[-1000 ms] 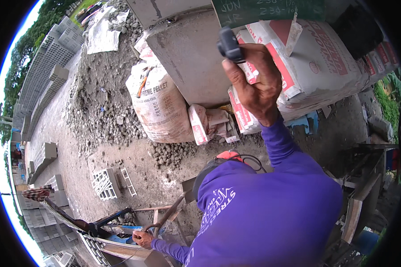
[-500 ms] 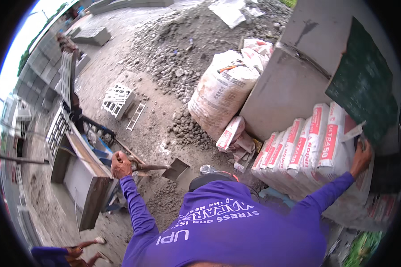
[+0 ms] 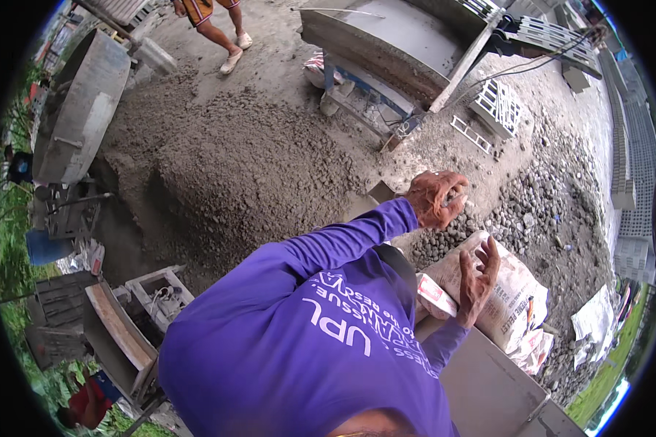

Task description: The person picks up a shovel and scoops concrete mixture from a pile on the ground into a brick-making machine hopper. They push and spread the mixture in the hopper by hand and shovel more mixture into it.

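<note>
My left hand (image 3: 437, 198) is in front of me with its fingers curled in; whatever lies inside the curl is too hidden to name. Beside its wrist, part of a flat metal shovel blade (image 3: 381, 191) shows, its handle not visible. My right hand (image 3: 477, 280) hangs with bare fingers apart, above a large whitish sack (image 3: 514, 306). A smaller red-and-white bag (image 3: 436, 295) lies next to that wrist. Purple sleeves cover both my arms.
A broad mound of grey mix (image 3: 248, 167) spreads to the left, with gravel (image 3: 554, 197) to the right. A metal trough (image 3: 386, 44) stands ahead, near pale lattice blocks (image 3: 497, 108). A wheelbarrow-like metal tub (image 3: 84, 109) is far left. Another person's legs (image 3: 215, 33) appear beyond the mound.
The view has swung left, bringing the mound into sight. My right hand has come away from the stacked cement bags, over to the large sack. The shovel handle by my left hand no longer shows.
</note>
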The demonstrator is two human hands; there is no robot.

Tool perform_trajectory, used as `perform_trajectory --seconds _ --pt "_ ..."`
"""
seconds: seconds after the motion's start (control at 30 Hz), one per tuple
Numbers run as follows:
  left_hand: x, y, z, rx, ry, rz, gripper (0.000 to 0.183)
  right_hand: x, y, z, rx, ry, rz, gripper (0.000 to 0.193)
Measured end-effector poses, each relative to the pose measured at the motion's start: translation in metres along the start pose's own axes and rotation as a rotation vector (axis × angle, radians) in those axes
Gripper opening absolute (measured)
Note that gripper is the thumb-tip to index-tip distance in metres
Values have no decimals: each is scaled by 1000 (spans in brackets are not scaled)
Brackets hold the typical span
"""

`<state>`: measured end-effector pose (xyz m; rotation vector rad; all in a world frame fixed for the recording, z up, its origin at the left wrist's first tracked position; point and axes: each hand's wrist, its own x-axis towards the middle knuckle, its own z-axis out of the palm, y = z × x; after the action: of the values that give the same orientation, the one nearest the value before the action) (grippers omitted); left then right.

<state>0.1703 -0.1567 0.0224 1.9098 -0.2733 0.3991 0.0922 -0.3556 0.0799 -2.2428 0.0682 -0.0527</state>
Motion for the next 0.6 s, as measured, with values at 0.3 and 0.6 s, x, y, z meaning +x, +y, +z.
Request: perform_trajectory --seconds 0.3,0.6 --pt "-76 -44 -99 -1190 521 -622 35 53 -40 96 38 -775 -248 46" --pt "-435 -152 -62 189 672 -1794 32 79 -30 90 355 -1199 137 56"
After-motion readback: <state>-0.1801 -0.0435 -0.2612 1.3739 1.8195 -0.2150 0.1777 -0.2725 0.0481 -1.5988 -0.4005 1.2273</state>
